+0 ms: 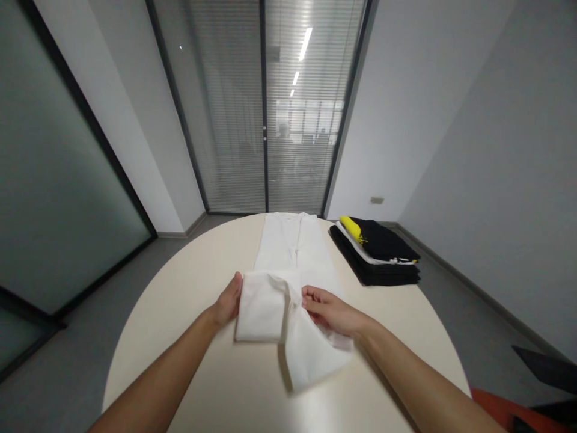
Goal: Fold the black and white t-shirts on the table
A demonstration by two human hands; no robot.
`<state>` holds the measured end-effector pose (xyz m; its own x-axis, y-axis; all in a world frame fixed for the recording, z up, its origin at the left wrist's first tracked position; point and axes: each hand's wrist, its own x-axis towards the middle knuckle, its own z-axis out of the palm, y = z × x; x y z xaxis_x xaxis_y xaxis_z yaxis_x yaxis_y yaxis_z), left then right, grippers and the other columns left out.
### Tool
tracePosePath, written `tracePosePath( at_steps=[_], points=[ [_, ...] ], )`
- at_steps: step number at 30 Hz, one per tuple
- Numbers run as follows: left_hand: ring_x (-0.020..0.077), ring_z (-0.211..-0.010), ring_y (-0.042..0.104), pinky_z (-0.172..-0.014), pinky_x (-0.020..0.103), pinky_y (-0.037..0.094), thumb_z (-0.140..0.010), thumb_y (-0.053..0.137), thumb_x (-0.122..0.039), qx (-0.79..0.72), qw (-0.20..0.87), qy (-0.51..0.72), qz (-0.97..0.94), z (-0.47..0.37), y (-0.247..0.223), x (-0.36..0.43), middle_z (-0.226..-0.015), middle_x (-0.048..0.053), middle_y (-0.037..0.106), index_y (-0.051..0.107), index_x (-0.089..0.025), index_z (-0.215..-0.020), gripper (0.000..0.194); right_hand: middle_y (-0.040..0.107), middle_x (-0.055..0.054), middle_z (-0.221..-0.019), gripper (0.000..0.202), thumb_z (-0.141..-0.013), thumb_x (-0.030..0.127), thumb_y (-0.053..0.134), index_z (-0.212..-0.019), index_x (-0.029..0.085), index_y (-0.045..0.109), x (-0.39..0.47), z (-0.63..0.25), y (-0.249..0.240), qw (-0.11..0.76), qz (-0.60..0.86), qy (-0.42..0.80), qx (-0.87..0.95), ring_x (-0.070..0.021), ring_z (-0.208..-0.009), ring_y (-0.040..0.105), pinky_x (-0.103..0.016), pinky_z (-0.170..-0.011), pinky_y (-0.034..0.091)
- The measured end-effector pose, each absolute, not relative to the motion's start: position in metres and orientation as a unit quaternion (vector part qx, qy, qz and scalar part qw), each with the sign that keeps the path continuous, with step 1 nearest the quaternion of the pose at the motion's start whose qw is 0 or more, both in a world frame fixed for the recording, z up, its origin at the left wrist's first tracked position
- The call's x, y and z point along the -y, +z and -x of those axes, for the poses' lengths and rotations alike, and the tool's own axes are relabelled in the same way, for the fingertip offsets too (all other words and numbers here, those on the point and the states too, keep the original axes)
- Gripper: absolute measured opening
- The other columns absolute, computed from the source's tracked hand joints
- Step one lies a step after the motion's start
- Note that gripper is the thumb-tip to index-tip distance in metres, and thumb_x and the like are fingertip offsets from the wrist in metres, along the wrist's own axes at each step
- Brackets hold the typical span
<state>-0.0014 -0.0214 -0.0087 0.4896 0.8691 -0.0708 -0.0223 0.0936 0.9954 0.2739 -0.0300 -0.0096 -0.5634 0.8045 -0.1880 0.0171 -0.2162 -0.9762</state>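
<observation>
A white shirt lies on the round table, its far end stretched toward the table's back edge and a line like a front opening running down its middle. The near part is doubled back into a flat fold. My left hand holds the left edge of that fold, thumb along the side and the other fingers mostly hidden. Pinched in the fingertips of my right hand is a raised flap of the same shirt, which hangs down toward me at the right and shades the tabletop.
On the right of the cream round table sits a stack of folded clothes, mostly black with white and yellow pieces. A glass partition with blinds stands beyond. A red and black chair shows at lower right.
</observation>
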Motion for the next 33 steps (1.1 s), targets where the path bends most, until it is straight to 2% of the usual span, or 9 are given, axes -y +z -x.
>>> tracePosePath(
  at_steps=[2,6,11,15,19,21,24,27,33],
  points=[
    [0.0384,-0.118,0.063,-0.098,0.045,0.05,-0.065,0.039,-0.098,-0.366,0.649,0.366,-0.558,0.0,-0.011,0.021,-0.119,0.016,0.072,0.064,-0.014,-0.126,0.107,0.046,0.009,-0.064,0.055,-0.071,0.062,0.079,-0.091,0.019,0.052,0.029,-0.272,-0.014,0.309,0.389,0.684,0.534,-0.0055,-0.053,0.039,-0.02,-0.052,0.03],
    [0.036,-0.112,0.066,-0.097,0.045,0.051,-0.07,0.076,-0.064,-0.421,0.583,0.366,-0.591,-0.006,-0.013,0.017,-0.12,0.015,0.072,0.065,-0.012,-0.123,0.075,0.048,0.009,-0.068,0.054,-0.074,0.059,0.078,-0.1,0.021,0.049,0.03,-0.27,-0.013,0.326,0.409,0.651,0.551,-0.0066,-0.056,0.044,-0.02,-0.053,0.035],
    [0.0345,-0.109,0.067,-0.099,0.047,0.049,-0.077,0.072,-0.055,-0.444,0.54,0.368,-0.613,-0.01,-0.016,0.011,-0.112,0.014,0.075,0.07,-0.01,-0.115,0.059,0.057,-0.004,-0.114,0.068,-0.076,0.057,0.076,-0.127,0.026,0.044,0.029,-0.288,0.003,0.31,0.425,0.606,0.597,-0.0108,-0.075,0.059,-0.029,-0.071,0.051],
    [0.034,-0.11,0.067,-0.098,0.046,0.05,-0.079,0.071,-0.052,-0.443,0.55,0.37,-0.604,-0.01,-0.02,0.01,-0.111,0.014,0.076,0.07,-0.01,-0.114,0.054,0.058,-0.008,-0.118,0.071,-0.078,0.053,0.075,-0.137,0.024,0.047,0.033,-0.314,0.025,0.202,0.387,0.53,0.727,-0.0185,-0.1,0.058,-0.037,-0.095,0.047],
    [0.0338,-0.109,0.067,-0.097,0.045,0.05,-0.078,0.072,-0.05,-0.446,0.549,0.376,-0.598,-0.009,-0.024,0.008,-0.111,0.014,0.076,0.071,-0.01,-0.114,0.054,0.035,-0.01,-0.15,0.102,-0.054,0.048,0.091,-0.143,0.027,0.044,0.05,-0.316,0.045,0.058,0.289,0.485,0.824,-0.0276,-0.136,0.039,-0.039,-0.114,0.032],
    [0.0331,-0.107,0.068,-0.096,0.043,0.05,-0.078,0.072,-0.049,-0.443,0.555,0.375,-0.596,-0.009,-0.027,0.007,-0.112,0.014,0.075,0.07,-0.009,-0.115,0.054,0.027,-0.01,-0.155,0.098,-0.056,0.046,0.09,-0.142,0.028,0.045,0.058,-0.309,0.049,0.036,0.298,0.452,0.84,-0.029,-0.14,0.035,-0.039,-0.115,0.033],
    [0.0326,-0.105,0.069,-0.095,0.042,0.051,-0.077,0.073,-0.048,-0.443,0.571,0.378,-0.579,-0.009,-0.027,0.007,-0.111,0.014,0.076,0.07,-0.008,-0.115,0.055,0.032,-0.011,-0.154,0.064,-0.073,0.041,0.079,-0.13,0.025,0.056,0.06,-0.302,0.049,0.079,0.316,0.418,0.848,-0.028,-0.139,0.038,-0.038,-0.111,0.038],
    [0.0319,-0.102,0.07,-0.094,0.04,0.051,-0.075,0.076,-0.048,-0.453,0.587,0.392,-0.544,-0.01,-0.023,0.01,-0.109,0.014,0.076,0.071,-0.009,-0.115,0.056,0.053,-0.01,-0.142,0.034,-0.092,0.037,0.059,-0.123,0.023,0.063,0.05,-0.308,0.048,0.14,0.305,0.453,0.826,-0.0246,-0.132,0.049,-0.041,-0.113,0.036],
    [0.0272,-0.094,0.074,-0.088,0.037,0.056,-0.076,0.079,-0.041,-0.459,0.608,0.474,-0.441,-0.011,-0.008,0.01,-0.109,0.014,0.076,0.068,-0.013,-0.116,0.05,0.07,-0.011,-0.123,0.041,-0.09,0.043,0.064,-0.124,0.02,0.064,0.03,-0.323,0.035,0.35,0.43,0.62,0.555,-0.0261,-0.111,0.067,-0.041,-0.102,0.051]
  ],
)
